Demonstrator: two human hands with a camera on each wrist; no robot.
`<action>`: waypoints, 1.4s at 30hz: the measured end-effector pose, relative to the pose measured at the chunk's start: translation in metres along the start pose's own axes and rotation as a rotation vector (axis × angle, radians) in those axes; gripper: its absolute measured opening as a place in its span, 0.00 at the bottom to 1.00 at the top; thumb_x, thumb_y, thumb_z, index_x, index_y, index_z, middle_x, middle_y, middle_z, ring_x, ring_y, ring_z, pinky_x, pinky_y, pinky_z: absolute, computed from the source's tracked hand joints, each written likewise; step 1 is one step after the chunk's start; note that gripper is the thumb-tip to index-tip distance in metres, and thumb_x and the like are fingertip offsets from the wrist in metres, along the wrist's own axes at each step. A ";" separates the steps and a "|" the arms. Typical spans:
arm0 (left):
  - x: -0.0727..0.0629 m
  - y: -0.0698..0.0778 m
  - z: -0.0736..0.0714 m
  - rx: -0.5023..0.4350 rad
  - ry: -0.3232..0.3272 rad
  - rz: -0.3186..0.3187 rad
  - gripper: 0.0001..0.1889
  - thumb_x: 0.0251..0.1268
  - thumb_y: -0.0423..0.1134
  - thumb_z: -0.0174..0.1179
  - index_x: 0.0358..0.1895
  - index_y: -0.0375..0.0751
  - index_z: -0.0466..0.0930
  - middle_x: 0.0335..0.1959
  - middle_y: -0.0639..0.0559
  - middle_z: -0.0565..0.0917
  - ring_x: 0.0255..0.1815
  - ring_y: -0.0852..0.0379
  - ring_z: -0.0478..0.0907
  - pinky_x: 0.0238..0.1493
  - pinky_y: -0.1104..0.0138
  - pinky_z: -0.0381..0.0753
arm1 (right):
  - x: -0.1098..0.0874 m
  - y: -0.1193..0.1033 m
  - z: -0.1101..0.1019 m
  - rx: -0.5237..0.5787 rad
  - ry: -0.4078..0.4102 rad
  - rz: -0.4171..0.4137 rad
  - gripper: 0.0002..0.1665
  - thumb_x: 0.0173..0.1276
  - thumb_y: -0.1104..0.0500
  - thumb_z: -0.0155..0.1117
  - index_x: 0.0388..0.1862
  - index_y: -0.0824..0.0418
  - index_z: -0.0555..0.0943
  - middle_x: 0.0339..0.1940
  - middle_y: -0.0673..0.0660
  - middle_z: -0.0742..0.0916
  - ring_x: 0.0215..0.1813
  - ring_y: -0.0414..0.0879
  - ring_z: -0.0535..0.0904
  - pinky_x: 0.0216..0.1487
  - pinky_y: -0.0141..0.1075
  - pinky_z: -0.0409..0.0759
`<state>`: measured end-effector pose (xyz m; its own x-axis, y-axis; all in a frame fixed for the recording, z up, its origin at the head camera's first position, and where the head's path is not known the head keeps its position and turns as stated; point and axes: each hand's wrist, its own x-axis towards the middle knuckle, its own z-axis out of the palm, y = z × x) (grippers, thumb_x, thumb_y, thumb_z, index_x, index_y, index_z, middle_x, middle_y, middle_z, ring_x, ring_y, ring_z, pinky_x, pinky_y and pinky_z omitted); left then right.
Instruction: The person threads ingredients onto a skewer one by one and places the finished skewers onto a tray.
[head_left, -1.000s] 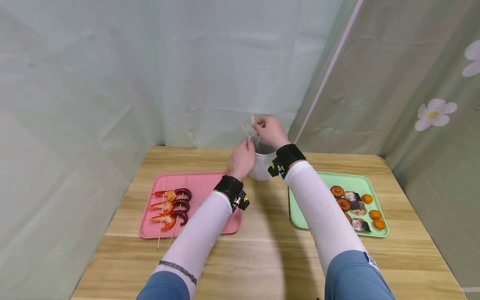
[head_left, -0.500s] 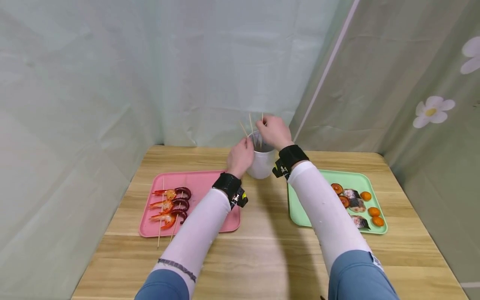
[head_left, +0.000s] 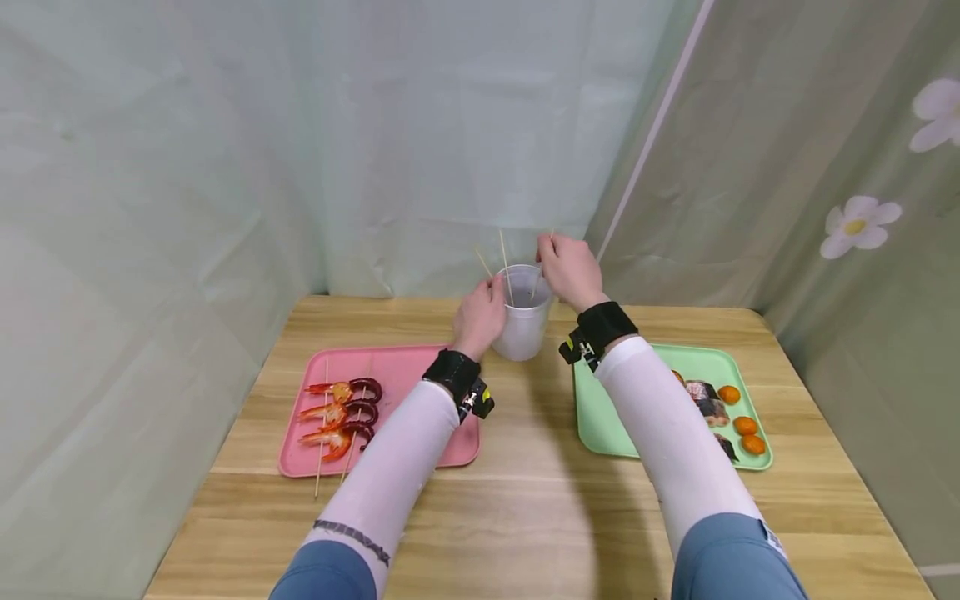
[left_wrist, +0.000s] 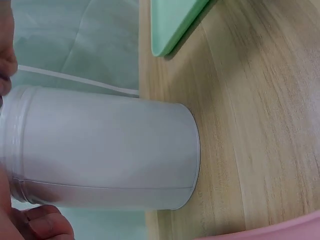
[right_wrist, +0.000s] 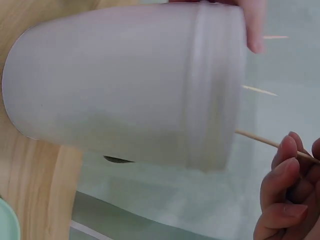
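A white round container [head_left: 522, 332] stands at the back middle of the table, between two trays. My left hand [head_left: 480, 318] grips its rim at the left, thumb and fingers pinching the edge. Above the right side of the rim, my right hand [head_left: 572, 271] pinches a thin wooden skewer [right_wrist: 257, 138] near its top end. The skewer's lower part is inside the container. Two more skewers lean there on the left: a middle one [head_left: 504, 250] and a left one [head_left: 483, 262].
A pink tray [head_left: 420, 367] at left bears two skewers threaded with shrimps [head_left: 326, 414] and dark curled tentacles [head_left: 366, 408]. The green tray [head_left: 596, 417] at right has fish pieces [head_left: 703, 392] and small orange balls [head_left: 746, 426], partly behind my right forearm. A curtain hangs behind the table.
My right hand has moved right across the container's mouth with the skewer, away from the other skewers. The left hand has stayed at the rim.
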<state>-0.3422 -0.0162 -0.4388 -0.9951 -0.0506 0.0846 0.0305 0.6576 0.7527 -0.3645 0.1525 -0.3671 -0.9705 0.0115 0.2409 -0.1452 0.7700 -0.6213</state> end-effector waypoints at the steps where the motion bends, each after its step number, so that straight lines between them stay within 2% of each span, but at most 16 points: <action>1: -0.001 0.000 0.000 -0.013 -0.001 0.000 0.36 0.88 0.64 0.30 0.74 0.43 0.75 0.67 0.38 0.82 0.66 0.35 0.80 0.62 0.43 0.77 | -0.002 0.002 -0.003 0.008 0.026 -0.004 0.33 0.89 0.42 0.38 0.40 0.57 0.86 0.30 0.55 0.86 0.35 0.54 0.81 0.39 0.49 0.75; 4: -0.004 -0.002 -0.001 -0.088 0.003 0.001 0.35 0.88 0.65 0.31 0.76 0.43 0.70 0.68 0.36 0.82 0.68 0.35 0.79 0.64 0.43 0.76 | -0.009 0.007 -0.014 0.062 0.129 -0.006 0.32 0.89 0.41 0.39 0.38 0.55 0.85 0.28 0.55 0.85 0.33 0.53 0.80 0.38 0.47 0.73; 6: -0.008 -0.004 -0.004 -0.158 0.011 0.004 0.35 0.88 0.65 0.32 0.77 0.42 0.67 0.67 0.34 0.81 0.67 0.35 0.79 0.64 0.43 0.76 | -0.015 0.012 -0.022 0.149 0.222 -0.014 0.32 0.89 0.41 0.40 0.36 0.57 0.84 0.27 0.55 0.84 0.32 0.51 0.79 0.37 0.43 0.72; 8: -0.014 -0.007 -0.008 -0.227 0.021 0.020 0.34 0.88 0.64 0.33 0.78 0.42 0.64 0.61 0.34 0.82 0.63 0.37 0.81 0.61 0.44 0.77 | -0.022 0.017 -0.029 0.300 0.312 -0.016 0.32 0.90 0.41 0.41 0.36 0.59 0.84 0.25 0.55 0.84 0.29 0.49 0.78 0.36 0.39 0.71; 11: -0.026 -0.012 -0.016 -0.284 0.048 0.084 0.33 0.89 0.61 0.36 0.80 0.41 0.60 0.47 0.37 0.81 0.49 0.41 0.81 0.51 0.49 0.78 | -0.035 0.026 -0.037 0.582 0.415 -0.028 0.31 0.90 0.44 0.44 0.36 0.62 0.83 0.24 0.54 0.82 0.25 0.44 0.74 0.31 0.33 0.71; 13: -0.037 -0.017 -0.022 -0.287 0.077 0.140 0.32 0.89 0.60 0.38 0.81 0.41 0.59 0.42 0.43 0.76 0.40 0.45 0.76 0.43 0.53 0.74 | -0.045 0.031 -0.040 0.769 0.442 -0.024 0.28 0.91 0.46 0.45 0.36 0.61 0.82 0.25 0.52 0.81 0.23 0.42 0.72 0.28 0.31 0.70; 15: -0.048 -0.023 -0.028 -0.274 0.113 0.205 0.31 0.89 0.57 0.40 0.81 0.41 0.60 0.44 0.45 0.73 0.36 0.47 0.71 0.39 0.55 0.70 | -0.058 0.035 -0.042 0.908 0.450 -0.016 0.26 0.91 0.47 0.45 0.37 0.59 0.82 0.26 0.51 0.80 0.22 0.41 0.70 0.26 0.30 0.69; 17: -0.061 -0.029 -0.033 -0.267 0.150 0.267 0.28 0.90 0.54 0.42 0.79 0.41 0.62 0.49 0.45 0.71 0.36 0.48 0.69 0.38 0.57 0.68 | -0.074 0.041 -0.042 1.014 0.451 -0.006 0.26 0.91 0.46 0.44 0.38 0.58 0.82 0.26 0.51 0.80 0.22 0.40 0.69 0.25 0.29 0.66; 20: -0.078 -0.038 -0.038 -0.272 0.200 0.384 0.25 0.88 0.47 0.46 0.76 0.38 0.65 0.55 0.42 0.71 0.40 0.46 0.71 0.42 0.57 0.69 | -0.101 0.050 -0.037 1.100 0.456 0.004 0.26 0.91 0.46 0.43 0.38 0.57 0.81 0.26 0.51 0.81 0.22 0.41 0.69 0.25 0.29 0.61; 23: -0.091 -0.047 -0.043 -0.230 0.247 0.522 0.23 0.86 0.42 0.48 0.74 0.34 0.69 0.60 0.38 0.73 0.53 0.41 0.74 0.54 0.53 0.72 | -0.125 0.058 -0.030 1.127 0.409 0.025 0.25 0.91 0.48 0.43 0.38 0.57 0.81 0.26 0.51 0.83 0.22 0.41 0.70 0.24 0.30 0.60; 26: -0.100 -0.054 -0.048 -0.130 0.265 0.632 0.25 0.83 0.40 0.51 0.75 0.32 0.70 0.67 0.36 0.74 0.65 0.36 0.72 0.65 0.45 0.68 | -0.141 0.062 -0.020 1.110 0.277 0.045 0.24 0.91 0.51 0.43 0.39 0.58 0.81 0.27 0.52 0.85 0.23 0.42 0.72 0.24 0.31 0.61; 30: -0.107 -0.062 -0.053 0.017 0.184 0.675 0.28 0.85 0.43 0.54 0.80 0.37 0.67 0.72 0.37 0.74 0.72 0.36 0.70 0.69 0.40 0.66 | -0.153 0.060 -0.005 1.035 0.039 0.042 0.22 0.90 0.51 0.43 0.44 0.61 0.81 0.30 0.51 0.89 0.24 0.42 0.75 0.25 0.32 0.63; 32: -0.109 -0.065 -0.054 0.087 0.126 0.679 0.28 0.86 0.46 0.53 0.80 0.38 0.68 0.68 0.38 0.78 0.69 0.38 0.73 0.66 0.41 0.68 | -0.157 0.057 0.001 0.993 -0.061 0.034 0.22 0.90 0.51 0.43 0.47 0.64 0.80 0.34 0.51 0.90 0.26 0.42 0.77 0.26 0.32 0.65; 36: -0.114 -0.073 -0.052 0.163 0.052 0.702 0.23 0.85 0.46 0.55 0.74 0.40 0.75 0.49 0.44 0.84 0.53 0.44 0.81 0.53 0.47 0.75 | -0.163 0.055 0.010 0.931 -0.177 0.010 0.25 0.89 0.49 0.44 0.51 0.70 0.79 0.39 0.54 0.91 0.28 0.46 0.78 0.27 0.33 0.67; 38: -0.115 -0.076 -0.049 0.180 0.043 0.731 0.18 0.84 0.43 0.57 0.68 0.40 0.81 0.42 0.48 0.83 0.44 0.48 0.81 0.46 0.51 0.77 | -0.165 0.055 0.011 0.904 -0.212 -0.004 0.27 0.90 0.48 0.45 0.52 0.71 0.80 0.42 0.56 0.91 0.29 0.48 0.77 0.28 0.34 0.67; 42: -0.118 -0.082 -0.046 0.199 0.061 0.791 0.10 0.82 0.39 0.61 0.56 0.41 0.87 0.37 0.52 0.81 0.37 0.53 0.79 0.37 0.58 0.79 | -0.170 0.057 0.012 0.853 -0.252 -0.002 0.27 0.90 0.45 0.45 0.53 0.66 0.81 0.45 0.58 0.92 0.31 0.48 0.78 0.29 0.33 0.69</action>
<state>-0.2230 -0.0983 -0.4802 -0.6789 0.4480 0.5817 0.6990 0.6368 0.3255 -0.2098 0.1866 -0.4523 -0.9690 -0.2072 0.1342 -0.1436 0.0311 -0.9892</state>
